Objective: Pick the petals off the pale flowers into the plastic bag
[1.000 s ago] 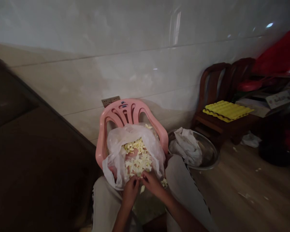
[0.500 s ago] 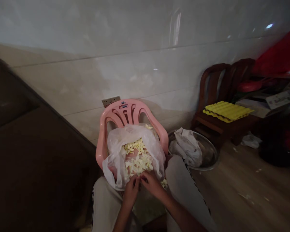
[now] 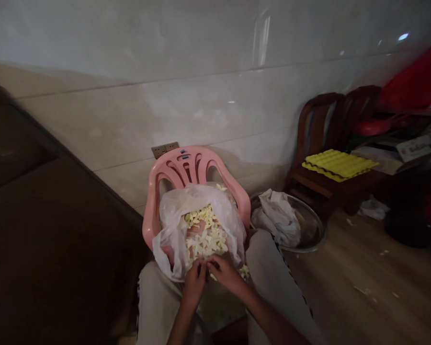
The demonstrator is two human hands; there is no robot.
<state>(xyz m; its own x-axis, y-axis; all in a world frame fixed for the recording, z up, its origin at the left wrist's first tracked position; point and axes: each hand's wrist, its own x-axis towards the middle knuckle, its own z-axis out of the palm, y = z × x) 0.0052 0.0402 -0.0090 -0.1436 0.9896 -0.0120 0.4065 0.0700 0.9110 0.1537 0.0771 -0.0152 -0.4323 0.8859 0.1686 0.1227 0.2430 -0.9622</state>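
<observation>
My left hand (image 3: 195, 278) and my right hand (image 3: 223, 272) meet fingertip to fingertip over the front edge of a white plastic bag (image 3: 169, 249). Both have their fingers pinched together; whatever is between them is too small to make out. A pale piece shows just under the right fingers. Spread on the bag are many pale yellow-white, flower-like pieces (image 3: 210, 241), in a nearer heap and a farther one. The bag lies open over the seat of a pink plastic chair (image 3: 151, 211).
My knees flank the chair. To its right a metal basin (image 3: 314, 242) holds a crumpled whitish bag (image 3: 278, 218). A wooden chair (image 3: 305, 117) bears a yellow egg tray (image 3: 339, 165). A wall socket (image 3: 165, 149) sits behind the pink chair. Small scraps litter the floor.
Both hands have risen very slightly, still pinched together. A pale piece now shows below the right fingers. The heaps and the bag look the same.
</observation>
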